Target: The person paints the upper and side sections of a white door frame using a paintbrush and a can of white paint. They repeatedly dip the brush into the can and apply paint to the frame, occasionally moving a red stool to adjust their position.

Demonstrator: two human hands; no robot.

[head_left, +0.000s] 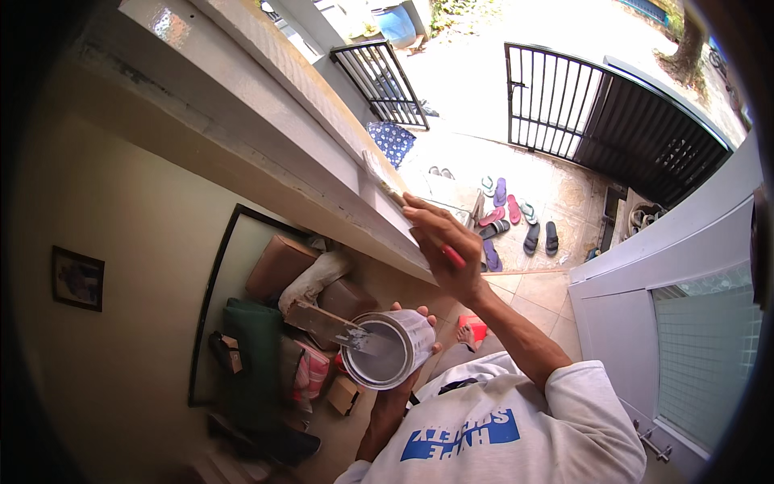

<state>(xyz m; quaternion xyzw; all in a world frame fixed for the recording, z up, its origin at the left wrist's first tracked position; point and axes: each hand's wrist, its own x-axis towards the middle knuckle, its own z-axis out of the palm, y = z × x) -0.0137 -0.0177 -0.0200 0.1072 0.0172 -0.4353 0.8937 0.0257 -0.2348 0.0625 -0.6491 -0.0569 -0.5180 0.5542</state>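
Observation:
My left hand [427, 319] is wrapped round a paint can [415, 335], tilted so that its mouth shows grey-white paint inside. A flat wooden stick [322, 321], smeared with paint at one end, leans over the can's rim. Raised higher, my right hand [447, 242] grips a paintbrush [454, 256] by its red handle. The pale bristles lie against the edge of a whitish door frame [314, 133], which runs diagonally from the upper left. Part of the handle is hidden behind my fingers.
Several sandals [514, 208] lie on the tiles outside, before a black metal gate [556, 101]. A white door [613, 323] with a glass pane stands at the right. Brown cushions [280, 266], a green cloth item [250, 355] and a cardboard box [343, 395] are piled at lower left.

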